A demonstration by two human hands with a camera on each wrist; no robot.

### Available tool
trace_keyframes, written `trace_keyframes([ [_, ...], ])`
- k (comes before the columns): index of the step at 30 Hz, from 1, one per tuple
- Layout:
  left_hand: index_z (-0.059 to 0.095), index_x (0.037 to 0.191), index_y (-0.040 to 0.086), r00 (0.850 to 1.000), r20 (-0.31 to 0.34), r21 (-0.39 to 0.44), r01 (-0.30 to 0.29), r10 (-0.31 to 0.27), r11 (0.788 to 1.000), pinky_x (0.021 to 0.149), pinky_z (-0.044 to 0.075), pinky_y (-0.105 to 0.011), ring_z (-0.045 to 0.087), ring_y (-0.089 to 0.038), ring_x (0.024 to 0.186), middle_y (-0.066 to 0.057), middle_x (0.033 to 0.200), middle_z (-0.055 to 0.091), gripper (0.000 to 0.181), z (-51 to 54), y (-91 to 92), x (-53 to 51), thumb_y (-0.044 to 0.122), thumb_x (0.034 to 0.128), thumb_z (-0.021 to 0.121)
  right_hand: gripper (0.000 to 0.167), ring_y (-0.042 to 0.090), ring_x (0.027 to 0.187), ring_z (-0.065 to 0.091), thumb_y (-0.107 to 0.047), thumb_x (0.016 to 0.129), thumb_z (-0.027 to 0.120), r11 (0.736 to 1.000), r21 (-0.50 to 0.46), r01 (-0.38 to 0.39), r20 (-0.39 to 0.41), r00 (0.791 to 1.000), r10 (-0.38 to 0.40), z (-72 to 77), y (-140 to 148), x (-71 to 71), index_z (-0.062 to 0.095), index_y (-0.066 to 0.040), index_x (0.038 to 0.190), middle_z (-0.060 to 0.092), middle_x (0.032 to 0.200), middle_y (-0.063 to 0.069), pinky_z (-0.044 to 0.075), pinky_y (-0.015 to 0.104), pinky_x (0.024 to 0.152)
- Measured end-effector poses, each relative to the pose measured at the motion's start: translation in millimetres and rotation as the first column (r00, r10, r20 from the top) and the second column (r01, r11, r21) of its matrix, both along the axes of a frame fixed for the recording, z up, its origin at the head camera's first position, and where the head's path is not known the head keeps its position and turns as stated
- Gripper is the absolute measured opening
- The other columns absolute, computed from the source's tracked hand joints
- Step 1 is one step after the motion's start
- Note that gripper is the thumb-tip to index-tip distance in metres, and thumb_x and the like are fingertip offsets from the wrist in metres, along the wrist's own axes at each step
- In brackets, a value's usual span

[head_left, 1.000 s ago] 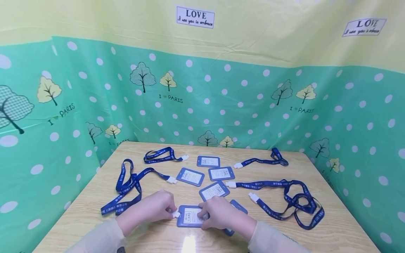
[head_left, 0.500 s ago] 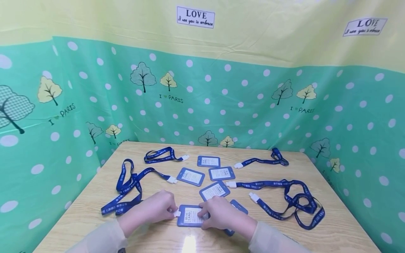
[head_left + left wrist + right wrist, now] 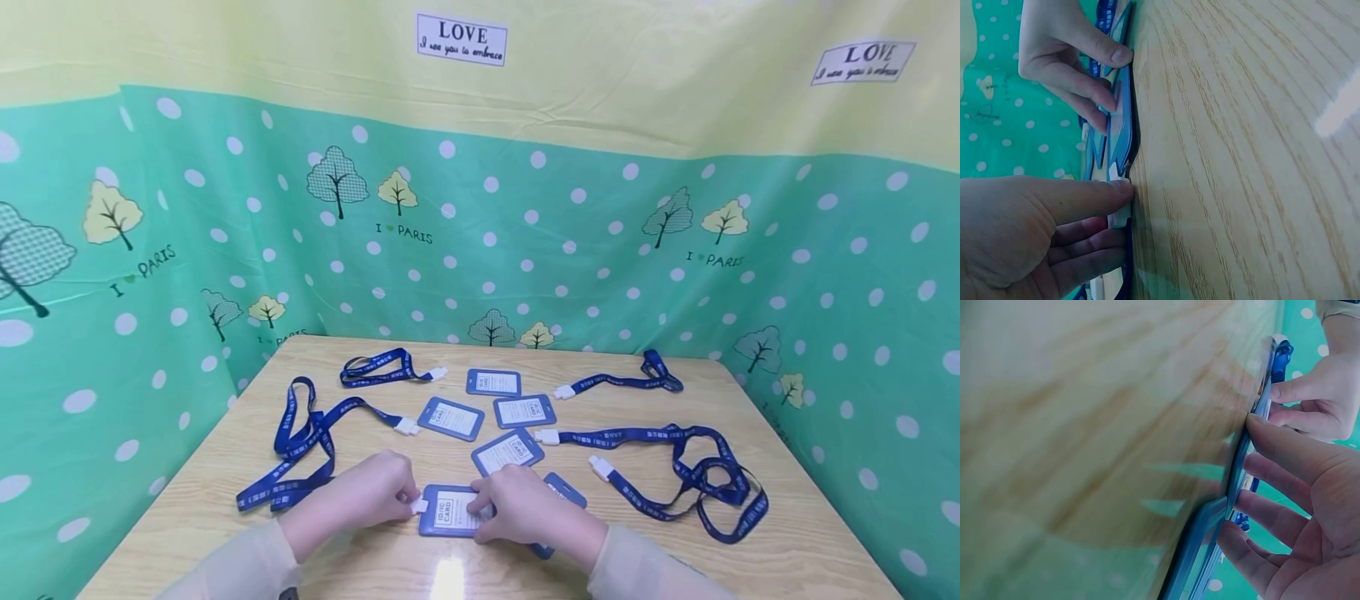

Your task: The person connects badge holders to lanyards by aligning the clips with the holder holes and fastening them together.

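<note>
My left hand (image 3: pixel 378 493) pinches the white plastic clip (image 3: pixel 1121 211) of a blue lanyard between thumb and fingers. The clip meets the slotted left end of a blue card holder (image 3: pixel 450 512), which lies flat near the front of the table with a white "ID/IC CARD" insert. Whether the clip passes through the slot cannot be made out. My right hand (image 3: pixel 517 505) holds the holder's right part, thumb (image 3: pixel 1266 434) at the near edge and fingers across it. Partly beneath the right hand and wrist lies another blue card holder (image 3: pixel 566 490).
Several more card holders, one (image 3: pixel 508 452) just behind my hands, lie mid-table. Blue lanyards with white clips lie to the left (image 3: pixel 307 433), back left (image 3: pixel 378 368), back right (image 3: pixel 622 383) and right (image 3: pixel 712 475). A green and yellow curtain (image 3: pixel 480 250) surrounds the wooden table (image 3: pixel 360 567).
Both hands stay in almost the same place, with the clip still against the end of the card holder. The head view has shifted very slightly.
</note>
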State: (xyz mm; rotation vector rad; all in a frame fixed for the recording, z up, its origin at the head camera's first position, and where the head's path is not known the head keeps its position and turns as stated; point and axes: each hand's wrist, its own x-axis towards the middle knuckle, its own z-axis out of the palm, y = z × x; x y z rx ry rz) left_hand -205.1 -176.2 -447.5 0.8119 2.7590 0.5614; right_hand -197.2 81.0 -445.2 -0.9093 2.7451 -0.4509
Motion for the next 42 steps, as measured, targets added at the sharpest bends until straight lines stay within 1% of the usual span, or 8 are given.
trace_keyframes([
  [5, 0.082, 0.095, 0.012, 1.0, 0.013, 0.009, -0.015, 0.015, 1.0, 0.07, 0.056, -0.023, 0.059, -0.003, 0.074, 0.008, 0.085, 0.068, 0.014, 1.2, 0.8, 1.5, 0.013, 0.0805, 0.084, 0.031, 0.021, 0.122, 0.063, -0.038, 0.077, 0.088, 1.0, 0.003, 0.001, -0.007, 1.0, -0.001, 0.7, -0.9, 1.3, 0.08, -0.034, 0.107, 0.07, 0.125, -0.009, 0.051, 0.042, 0.103],
  [16, 0.083, 0.092, 0.013, 1.0, -0.009, 0.029, -0.018, 0.019, 0.999, 0.068, 0.054, -0.023, 0.055, -0.002, 0.071, 0.008, 0.084, 0.066, 0.013, 0.1, 0.5, 4.4, 0.011, 0.0792, 0.084, 0.029, 0.02, 0.119, 0.065, -0.038, 0.077, 0.088, 1.0, 0.004, 0.02, -0.02, 1.0, -0.02, 1.2, -4.2, 3.9, 0.081, -0.032, 0.105, 0.071, 0.123, -0.007, 0.052, 0.04, 0.101],
  [23, 0.083, 0.09, 0.014, 0.999, -0.022, 0.019, -0.046, 0.046, 0.999, 0.068, 0.054, -0.024, 0.055, -0.003, 0.072, 0.007, 0.085, 0.067, 0.01, -1.3, 3.2, 6.1, 0.012, 0.0796, 0.084, 0.028, 0.021, 0.118, 0.065, -0.038, 0.076, 0.088, 1.0, 0.006, 0.029, -0.026, 0.999, -0.029, 0.2, -4.8, 4.0, 0.081, -0.032, 0.103, 0.071, 0.122, -0.007, 0.052, 0.041, 0.1],
  [27, 0.082, 0.083, 0.016, 0.998, -0.027, 0.025, -0.055, 0.055, 0.998, 0.062, 0.051, -0.024, 0.053, -0.004, 0.066, 0.011, 0.078, 0.064, 0.004, -2.3, 5.9, 8.1, 0.014, 0.0802, 0.084, 0.028, 0.021, 0.118, 0.066, -0.039, 0.076, 0.089, 1.0, 0.009, 0.028, -0.039, 0.999, -0.028, -0.3, -4.9, 3.8, 0.081, -0.032, 0.102, 0.072, 0.122, -0.006, 0.052, 0.04, 0.1],
  [30, 0.081, 0.078, 0.017, 0.997, -0.015, 0.034, -0.069, 0.069, 0.997, 0.057, 0.047, -0.024, 0.051, -0.006, 0.062, 0.012, 0.074, 0.061, 0.005, -2.3, 7.5, 9.8, 0.014, 0.0812, 0.083, 0.029, 0.021, 0.117, 0.066, -0.041, 0.076, 0.089, 0.999, 0.016, 0.035, -0.043, 0.998, -0.034, -0.9, -5.4, 3.8, 0.081, -0.033, 0.102, 0.072, 0.122, -0.006, 0.052, 0.04, 0.1],
  [34, 0.081, 0.079, 0.016, 0.996, 0.002, 0.037, -0.087, 0.087, 0.995, 0.058, 0.047, -0.023, 0.051, -0.006, 0.062, 0.012, 0.076, 0.063, 0.003, -2.4, 8.2, 10.1, 0.016, 0.0813, 0.083, 0.029, 0.021, 0.118, 0.066, -0.042, 0.076, 0.088, 0.999, 0.025, 0.041, -0.044, 0.998, -0.04, -1.5, -6.2, 3.7, 0.081, -0.033, 0.103, 0.072, 0.122, -0.007, 0.052, 0.041, 0.1],
  [38, 0.08, 0.077, 0.017, 0.996, 0.013, 0.031, -0.086, 0.086, 0.996, 0.057, 0.047, -0.024, 0.051, -0.007, 0.061, 0.013, 0.073, 0.061, 0.005, -2.5, 7.5, 8.3, 0.015, 0.081, 0.083, 0.029, 0.021, 0.119, 0.065, -0.042, 0.076, 0.088, 0.999, 0.03, 0.037, -0.038, 0.999, -0.036, -1.5, -6.6, 3.0, 0.081, -0.033, 0.103, 0.071, 0.123, -0.007, 0.051, 0.041, 0.101],
  [42, 0.079, 0.08, 0.017, 0.997, 0.022, 0.013, -0.073, 0.073, 0.997, 0.06, 0.048, -0.025, 0.052, -0.007, 0.062, 0.014, 0.073, 0.06, 0.006, -0.4, 6.8, 5.3, 0.014, 0.0799, 0.084, 0.03, 0.021, 0.12, 0.064, -0.043, 0.077, 0.087, 0.999, 0.037, 0.035, -0.029, 0.999, -0.034, -2.3, -6.1, 2.1, 0.08, -0.034, 0.105, 0.07, 0.124, -0.007, 0.051, 0.041, 0.101],
])
